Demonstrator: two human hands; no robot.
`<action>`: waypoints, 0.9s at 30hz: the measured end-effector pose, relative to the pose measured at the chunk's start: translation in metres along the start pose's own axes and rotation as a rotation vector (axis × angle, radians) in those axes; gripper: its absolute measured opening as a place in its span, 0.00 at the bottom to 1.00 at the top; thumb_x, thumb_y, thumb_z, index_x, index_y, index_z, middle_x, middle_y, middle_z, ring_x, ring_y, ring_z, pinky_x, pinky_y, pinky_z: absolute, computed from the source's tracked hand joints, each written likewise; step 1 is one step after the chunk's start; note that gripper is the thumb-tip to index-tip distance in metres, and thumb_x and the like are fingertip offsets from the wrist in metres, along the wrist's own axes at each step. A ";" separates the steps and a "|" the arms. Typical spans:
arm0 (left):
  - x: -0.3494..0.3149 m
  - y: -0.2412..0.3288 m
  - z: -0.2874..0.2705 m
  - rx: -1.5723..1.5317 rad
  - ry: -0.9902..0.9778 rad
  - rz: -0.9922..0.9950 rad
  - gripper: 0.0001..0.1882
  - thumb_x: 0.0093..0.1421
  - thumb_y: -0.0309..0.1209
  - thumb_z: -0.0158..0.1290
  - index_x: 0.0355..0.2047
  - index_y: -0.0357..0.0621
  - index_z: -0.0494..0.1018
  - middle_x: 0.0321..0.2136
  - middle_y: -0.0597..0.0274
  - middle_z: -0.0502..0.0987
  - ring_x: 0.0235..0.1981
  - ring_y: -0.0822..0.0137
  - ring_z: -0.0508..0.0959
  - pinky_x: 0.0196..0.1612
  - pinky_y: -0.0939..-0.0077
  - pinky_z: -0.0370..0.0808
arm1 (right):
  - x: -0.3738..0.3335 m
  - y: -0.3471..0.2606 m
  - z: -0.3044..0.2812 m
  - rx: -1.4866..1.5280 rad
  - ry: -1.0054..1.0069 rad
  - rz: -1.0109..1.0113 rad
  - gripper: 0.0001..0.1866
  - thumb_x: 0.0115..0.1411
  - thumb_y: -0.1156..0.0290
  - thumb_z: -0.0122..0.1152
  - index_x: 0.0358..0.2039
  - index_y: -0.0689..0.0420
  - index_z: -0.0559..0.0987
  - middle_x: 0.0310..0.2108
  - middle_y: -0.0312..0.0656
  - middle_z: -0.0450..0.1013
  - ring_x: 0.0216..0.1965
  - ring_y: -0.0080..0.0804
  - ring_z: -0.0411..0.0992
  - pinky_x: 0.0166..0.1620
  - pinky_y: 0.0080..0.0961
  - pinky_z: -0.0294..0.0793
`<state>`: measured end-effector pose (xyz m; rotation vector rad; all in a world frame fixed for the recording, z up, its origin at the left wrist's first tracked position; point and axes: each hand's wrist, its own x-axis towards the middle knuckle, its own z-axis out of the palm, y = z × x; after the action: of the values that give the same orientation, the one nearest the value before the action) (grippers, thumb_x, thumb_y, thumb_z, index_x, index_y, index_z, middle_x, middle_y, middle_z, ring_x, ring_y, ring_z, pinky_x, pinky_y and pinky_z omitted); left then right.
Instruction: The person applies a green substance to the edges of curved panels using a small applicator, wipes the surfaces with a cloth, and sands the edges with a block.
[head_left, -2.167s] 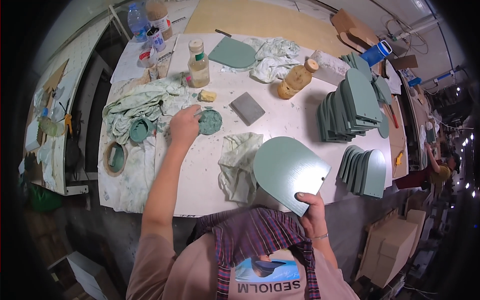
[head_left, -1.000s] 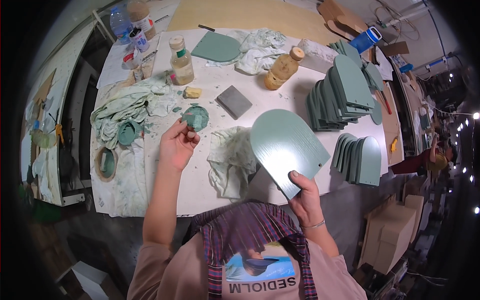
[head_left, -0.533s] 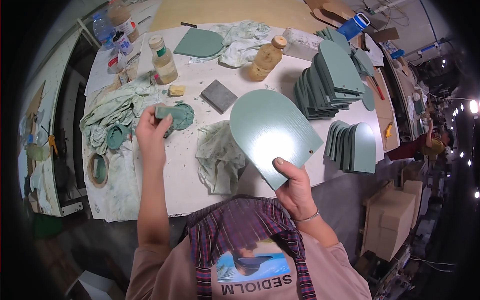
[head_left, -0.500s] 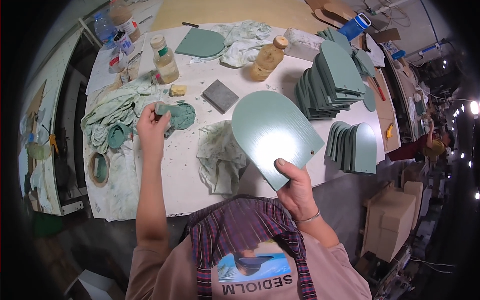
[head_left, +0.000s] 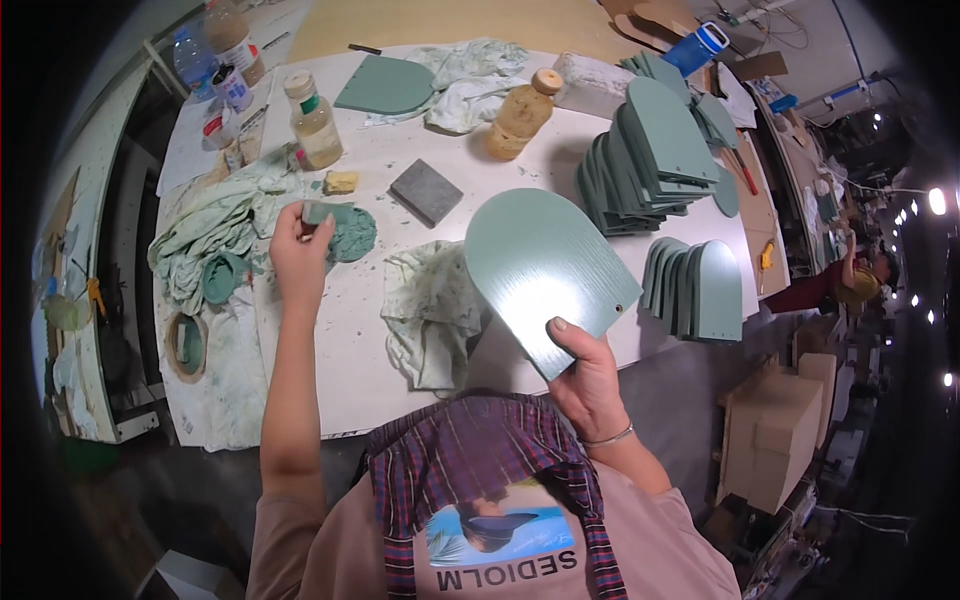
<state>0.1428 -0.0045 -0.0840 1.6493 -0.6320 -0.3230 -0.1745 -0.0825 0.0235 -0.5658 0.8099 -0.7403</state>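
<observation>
My left hand (head_left: 298,250) is closed on a small flat putty scraper (head_left: 318,212), its edge at a heap of green putty (head_left: 353,236) on the table. In my right hand (head_left: 588,385) is a green board (head_left: 540,265) with one rounded end, gripped by its straight end with the thumb on top. It is held tilted above the table, and its glossy face reflects light. A small hole shows near one corner. Between the hands lies a stained cloth (head_left: 430,315). A grey sanding block (head_left: 426,192) and a yellow sponge piece (head_left: 341,182) rest beyond the putty.
Stacked green boards (head_left: 650,160) stand at the right, with a shorter row (head_left: 695,290) nearer me. Two bottles, one clear (head_left: 317,130) and one amber (head_left: 520,120), stand farther back. Rags (head_left: 220,220) and a tape roll (head_left: 187,345) lie left. Another person (head_left: 855,275) is far right.
The view has shifted slightly, so the table's things sit a little farther left. Both hands keep their grips, the scraper staying at the putty and the board barely moving.
</observation>
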 end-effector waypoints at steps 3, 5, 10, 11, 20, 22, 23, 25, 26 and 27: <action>-0.059 0.079 0.019 -0.288 -0.142 0.096 0.14 0.55 0.19 0.55 0.42 0.33 0.69 0.34 0.58 0.76 0.35 0.70 0.76 0.40 0.76 0.73 | -0.001 0.000 0.009 0.013 -0.008 -0.043 0.30 0.54 0.79 0.59 0.58 0.63 0.64 0.52 0.44 0.68 0.54 0.37 0.68 0.58 0.34 0.66; -0.092 0.106 0.026 -0.254 -0.268 0.341 0.16 0.52 0.18 0.55 0.43 0.33 0.68 0.36 0.53 0.75 0.36 0.65 0.76 0.42 0.73 0.74 | -0.004 -0.003 0.018 -0.008 -0.023 -0.100 0.27 0.56 0.79 0.58 0.57 0.63 0.64 0.51 0.44 0.69 0.53 0.35 0.69 0.57 0.32 0.67; -0.117 0.129 0.039 -0.181 -0.325 0.649 0.20 0.44 0.19 0.63 0.39 0.36 0.70 0.30 0.48 0.79 0.26 0.57 0.79 0.30 0.70 0.75 | -0.008 -0.001 0.023 -0.016 -0.011 -0.165 0.24 0.57 0.79 0.57 0.55 0.64 0.66 0.49 0.44 0.70 0.50 0.33 0.70 0.54 0.31 0.69; -0.119 0.129 0.041 -0.168 -0.331 0.678 0.21 0.44 0.19 0.63 0.39 0.36 0.70 0.31 0.49 0.79 0.26 0.57 0.79 0.29 0.70 0.75 | -0.008 -0.001 0.023 -0.009 -0.006 -0.185 0.24 0.57 0.79 0.57 0.55 0.64 0.66 0.49 0.44 0.70 0.49 0.33 0.71 0.54 0.31 0.69; -0.136 0.133 0.052 -0.145 -0.377 0.792 0.22 0.40 0.22 0.65 0.37 0.36 0.72 0.27 0.53 0.78 0.22 0.58 0.78 0.23 0.73 0.74 | -0.011 -0.001 0.020 0.037 -0.006 -0.211 0.23 0.57 0.80 0.58 0.54 0.65 0.67 0.48 0.45 0.71 0.48 0.33 0.71 0.53 0.31 0.71; -0.137 0.135 0.052 -0.102 -0.408 0.832 0.22 0.44 0.21 0.64 0.40 0.37 0.69 0.27 0.54 0.79 0.21 0.60 0.77 0.23 0.73 0.73 | -0.011 -0.002 0.021 0.047 -0.011 -0.208 0.23 0.57 0.80 0.58 0.54 0.65 0.67 0.48 0.45 0.71 0.48 0.33 0.71 0.53 0.31 0.71; -0.138 0.135 0.052 -0.101 -0.410 0.832 0.22 0.44 0.21 0.64 0.40 0.37 0.69 0.27 0.54 0.79 0.21 0.60 0.77 0.23 0.73 0.73 | -0.011 -0.002 0.021 0.052 -0.011 -0.207 0.23 0.57 0.80 0.58 0.54 0.65 0.67 0.48 0.45 0.71 0.48 0.33 0.71 0.53 0.31 0.71; -0.139 0.135 0.052 -0.082 -0.412 0.854 0.22 0.44 0.21 0.64 0.40 0.36 0.70 0.27 0.54 0.78 0.21 0.60 0.77 0.22 0.73 0.72 | -0.011 -0.001 0.022 0.059 -0.012 -0.202 0.23 0.57 0.80 0.58 0.54 0.66 0.66 0.48 0.45 0.71 0.49 0.33 0.71 0.53 0.31 0.71; -0.139 0.134 0.052 -0.080 -0.412 0.854 0.22 0.44 0.21 0.64 0.40 0.36 0.70 0.27 0.54 0.78 0.21 0.60 0.77 0.22 0.73 0.72 | -0.011 0.000 0.022 0.062 -0.014 -0.199 0.23 0.57 0.80 0.58 0.54 0.66 0.66 0.48 0.45 0.71 0.49 0.33 0.71 0.53 0.31 0.71; -0.138 0.135 0.053 -0.073 -0.396 0.857 0.22 0.43 0.21 0.63 0.39 0.36 0.70 0.26 0.54 0.78 0.21 0.60 0.77 0.22 0.73 0.72 | -0.011 -0.001 0.022 0.064 -0.014 -0.198 0.23 0.57 0.79 0.59 0.54 0.66 0.66 0.48 0.45 0.71 0.49 0.33 0.71 0.53 0.31 0.71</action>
<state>-0.0275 0.0211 0.0177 1.1120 -1.5280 -0.0337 -0.1619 -0.0709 0.0411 -0.5981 0.7210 -0.9394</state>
